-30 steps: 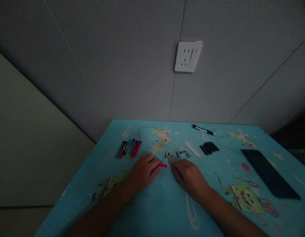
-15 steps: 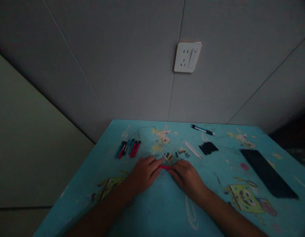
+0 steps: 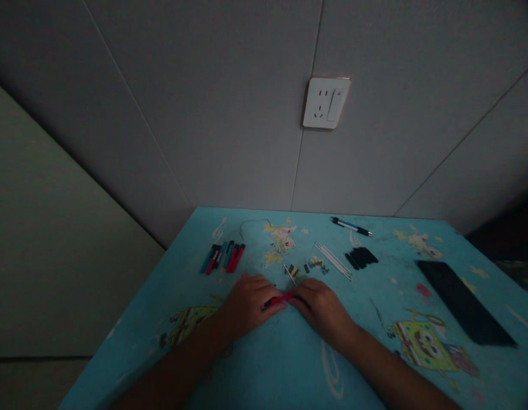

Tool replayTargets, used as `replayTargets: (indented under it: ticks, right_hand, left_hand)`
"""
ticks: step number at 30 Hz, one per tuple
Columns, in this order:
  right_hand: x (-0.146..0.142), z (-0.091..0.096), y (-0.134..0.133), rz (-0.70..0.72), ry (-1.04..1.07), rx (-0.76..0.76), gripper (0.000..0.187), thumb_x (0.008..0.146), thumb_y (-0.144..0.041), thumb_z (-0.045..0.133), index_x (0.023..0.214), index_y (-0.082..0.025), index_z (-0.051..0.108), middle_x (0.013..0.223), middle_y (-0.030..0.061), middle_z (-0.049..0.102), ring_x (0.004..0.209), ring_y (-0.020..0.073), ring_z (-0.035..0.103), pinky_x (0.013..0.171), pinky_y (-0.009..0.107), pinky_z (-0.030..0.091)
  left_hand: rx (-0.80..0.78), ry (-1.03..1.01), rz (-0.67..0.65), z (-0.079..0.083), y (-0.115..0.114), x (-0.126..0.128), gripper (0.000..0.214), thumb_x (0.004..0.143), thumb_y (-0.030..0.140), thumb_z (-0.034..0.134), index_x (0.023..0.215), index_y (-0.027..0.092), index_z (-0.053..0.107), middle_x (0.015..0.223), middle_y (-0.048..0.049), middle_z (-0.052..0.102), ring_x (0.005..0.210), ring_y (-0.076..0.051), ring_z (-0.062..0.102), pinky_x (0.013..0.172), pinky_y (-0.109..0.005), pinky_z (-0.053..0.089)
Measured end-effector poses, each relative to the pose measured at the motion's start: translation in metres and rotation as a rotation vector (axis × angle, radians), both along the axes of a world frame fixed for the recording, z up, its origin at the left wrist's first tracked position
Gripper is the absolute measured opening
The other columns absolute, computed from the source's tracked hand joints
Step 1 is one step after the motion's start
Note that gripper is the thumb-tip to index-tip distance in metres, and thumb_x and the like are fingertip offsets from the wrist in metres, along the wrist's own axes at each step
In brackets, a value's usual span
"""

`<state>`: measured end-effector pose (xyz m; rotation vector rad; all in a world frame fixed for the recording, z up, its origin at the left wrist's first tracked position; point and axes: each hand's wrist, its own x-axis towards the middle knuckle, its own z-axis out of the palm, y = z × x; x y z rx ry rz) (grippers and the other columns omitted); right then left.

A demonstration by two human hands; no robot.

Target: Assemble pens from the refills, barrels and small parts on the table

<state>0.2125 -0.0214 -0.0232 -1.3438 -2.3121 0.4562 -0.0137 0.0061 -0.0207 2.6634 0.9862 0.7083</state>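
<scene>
A red pen barrel (image 3: pixel 281 298) with a dark end lies across both hands, low over the table. My left hand (image 3: pixel 251 302) is closed on its dark end, and my right hand (image 3: pixel 319 302) pinches the other end. Just beyond the fingers a thin white refill (image 3: pixel 289 274) lies slanted, close to my right fingertips. Small metallic and dark pen parts (image 3: pixel 293 271) lie beside it, with more small parts (image 3: pixel 317 263) a little to the right.
Several red and blue pen barrels (image 3: pixel 223 256) lie at left. White refills (image 3: pixel 333 261), black grips (image 3: pixel 362 257) and a whole pen (image 3: pixel 351 226) lie at right. A dark flat rectangle (image 3: pixel 464 302) rests on the patterned blue table (image 3: pixel 285 364). Behind stands a wall with a socket (image 3: pixel 326 102).
The red barrel has turned, and its dark end now shows over my left fingers. My left hand has rolled slightly; my right hand has stayed nearly in place.
</scene>
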Motion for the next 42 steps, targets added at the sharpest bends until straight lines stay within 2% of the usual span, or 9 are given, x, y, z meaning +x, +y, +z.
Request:
replayTargets:
  ticks: [10,15,21,26,29,31,33,37,42]
  right_hand:
    - [0.000,0.001,-0.001,0.000,0.008,0.003,0.014,0.096,-0.030,0.058,0.091,-0.021,0.067,0.084,0.0027,0.064,0.082,0.0179,0.062,0.079,0.031,0.048]
    - [0.007,0.010,0.001,-0.067,0.084,0.049,0.010,0.097,-0.026,0.055,0.095,-0.021,0.064,0.088,0.0039,0.065,0.081,0.0177,0.063,0.076,0.029,0.050]
    - [0.015,0.012,0.004,-0.164,0.123,0.075,0.011,0.097,-0.026,0.054,0.101,-0.022,0.064,0.091,0.0029,0.068,0.080,0.0178,0.065,0.076,0.030,0.050]
    - [0.016,0.004,0.007,-0.205,0.051,0.092,0.018,0.099,-0.026,0.049,0.107,-0.022,0.065,0.097,0.0039,0.070,0.085,0.0180,0.067,0.080,0.029,0.051]
    - [0.013,0.001,0.010,-0.244,-0.065,0.115,0.021,0.100,-0.024,0.046,0.109,-0.020,0.065,0.096,0.0065,0.069,0.087,0.0189,0.067,0.081,0.030,0.051]
    - [0.009,0.001,0.011,-0.265,-0.152,0.127,0.022,0.101,-0.024,0.045,0.107,-0.020,0.066,0.094,0.0075,0.069,0.084,0.0193,0.066,0.079,0.030,0.051]
    - [0.005,0.002,0.013,-0.283,-0.216,0.141,0.021,0.100,-0.025,0.046,0.106,-0.021,0.065,0.092,0.0074,0.068,0.081,0.0197,0.066,0.076,0.030,0.050]
    - [0.001,0.005,0.010,-0.303,-0.268,0.160,0.019,0.100,-0.028,0.048,0.100,-0.022,0.066,0.090,0.0066,0.066,0.077,0.0203,0.064,0.070,0.031,0.048]
    - [0.002,0.009,0.000,-0.276,-0.224,0.101,0.020,0.097,-0.033,0.053,0.086,-0.021,0.064,0.085,0.0056,0.064,0.076,0.0198,0.063,0.070,0.030,0.047]
  left_hand:
    - [-0.188,-0.175,0.102,-0.003,0.004,0.002,0.018,0.091,0.038,0.063,0.094,0.022,0.069,0.085,-0.0020,0.070,0.082,-0.018,0.064,0.078,-0.032,0.045]
    - [-0.330,-0.275,0.166,-0.003,0.010,0.000,0.015,0.091,0.034,0.061,0.098,0.022,0.068,0.091,-0.0018,0.070,0.082,-0.017,0.065,0.077,-0.030,0.049]
    - [-0.471,-0.347,0.158,0.004,0.010,0.002,0.012,0.093,0.030,0.058,0.095,0.021,0.067,0.089,-0.0010,0.069,0.085,-0.018,0.064,0.079,-0.030,0.048]
    - [-0.630,-0.549,0.169,0.005,0.010,0.003,0.015,0.096,0.032,0.051,0.099,0.020,0.059,0.093,-0.0026,0.070,0.081,-0.016,0.062,0.075,-0.028,0.047]
    - [-0.775,-0.730,0.106,0.002,0.012,0.003,0.019,0.099,0.035,0.047,0.105,0.019,0.053,0.097,-0.0058,0.072,0.074,-0.014,0.063,0.067,-0.027,0.048]
    - [-0.823,-0.807,0.072,0.002,0.012,0.003,0.026,0.098,0.037,0.047,0.115,0.018,0.051,0.100,-0.0083,0.072,0.077,-0.016,0.066,0.069,-0.029,0.049]
    - [-0.829,-0.825,0.075,0.003,0.012,0.003,0.032,0.099,0.039,0.047,0.121,0.016,0.052,0.103,-0.0104,0.072,0.085,-0.018,0.068,0.077,-0.033,0.052]
    - [-0.781,-0.779,0.113,0.006,0.012,0.004,0.032,0.099,0.040,0.046,0.112,0.015,0.060,0.112,-0.0118,0.070,0.096,-0.021,0.068,0.088,-0.037,0.052]
    - [-0.663,-0.742,0.141,0.001,0.013,0.004,0.024,0.100,0.035,0.044,0.114,0.018,0.054,0.116,-0.0100,0.069,0.106,-0.020,0.066,0.099,-0.039,0.048]
